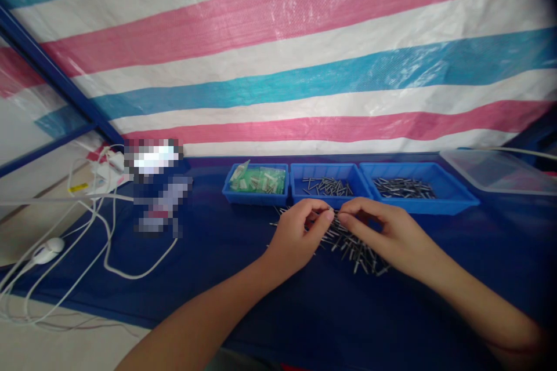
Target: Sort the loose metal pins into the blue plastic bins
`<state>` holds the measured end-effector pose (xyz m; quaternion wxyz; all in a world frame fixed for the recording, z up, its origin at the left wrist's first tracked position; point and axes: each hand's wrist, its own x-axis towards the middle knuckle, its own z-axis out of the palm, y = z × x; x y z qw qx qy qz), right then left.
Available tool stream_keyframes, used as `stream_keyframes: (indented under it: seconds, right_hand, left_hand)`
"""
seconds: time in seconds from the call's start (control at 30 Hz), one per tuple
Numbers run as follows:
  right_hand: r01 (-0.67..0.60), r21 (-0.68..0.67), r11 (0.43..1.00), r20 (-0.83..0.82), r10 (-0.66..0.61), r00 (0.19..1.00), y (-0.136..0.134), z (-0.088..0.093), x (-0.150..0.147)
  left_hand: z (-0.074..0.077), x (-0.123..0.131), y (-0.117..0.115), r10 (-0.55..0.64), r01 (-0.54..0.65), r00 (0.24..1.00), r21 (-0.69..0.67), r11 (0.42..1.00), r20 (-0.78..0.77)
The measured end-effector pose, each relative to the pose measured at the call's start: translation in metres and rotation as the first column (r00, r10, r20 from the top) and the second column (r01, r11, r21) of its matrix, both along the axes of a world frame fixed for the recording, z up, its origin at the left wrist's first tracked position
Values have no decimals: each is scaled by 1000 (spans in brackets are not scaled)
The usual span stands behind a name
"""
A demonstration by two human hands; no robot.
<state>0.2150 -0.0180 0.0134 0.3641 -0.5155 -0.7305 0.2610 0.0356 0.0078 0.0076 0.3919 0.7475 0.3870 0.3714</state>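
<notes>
My left hand (301, 229) and my right hand (389, 235) meet at their fingertips over a loose pile of thin metal pins (361, 252) on the dark blue table. Both pinch with thumb and forefinger closed. A small slim metal pin seems to lie between the two pinches, mostly covered by the fingers. The pins in the pile are silver and dark, scattered under and between the hands. Just beyond stand a middle blue bin (296, 185) with similar pins and a right blue bin (452, 200) with darker ones.
A left blue bin (226, 190) holds small bags with green in them. White cables (130, 276) and a power strip (102, 177) lie at the left, near a blurred bright device (154, 157). A clear plastic lid (491, 174) rests at the back right, before a striped sheet (278, 87).
</notes>
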Motion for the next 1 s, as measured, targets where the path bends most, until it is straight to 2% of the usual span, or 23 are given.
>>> stream_keyframes:
  seconds: [0.13,0.27,0.5,0.63,0.73,0.87,1.0]
  right_hand:
    - [-77,-88,993,-50,73,996,-2,0,-3]
    - [-128,-129,983,-114,114,987,-1,-3,-4]
    - [-4,-101,995,-232,-19,973,0,2,2]
    - [73,-100,992,-334,-103,937,0,2,0]
    - [151,-55,987,-350,-161,923,0,-1,-3]
    - [149,-2,989,-302,-142,943,-1,-4,-3]
    - [110,20,994,-196,-105,975,2,-7,2]
  left_hand:
    - [-1,1,-1,-23,26,998,-37,999,65]
    - [0,1,-1,-27,28,996,-3,1000,79]
    - [4,-2,0,-59,59,998,104,993,1]
    - [1,-1,-1,-117,126,991,178,976,-65]
    - [-2,1,-1,-144,159,986,203,966,-87]
    - [-4,0,1,-88,119,985,223,968,-148]
    - [-1,-5,5,20,66,965,314,947,-262]
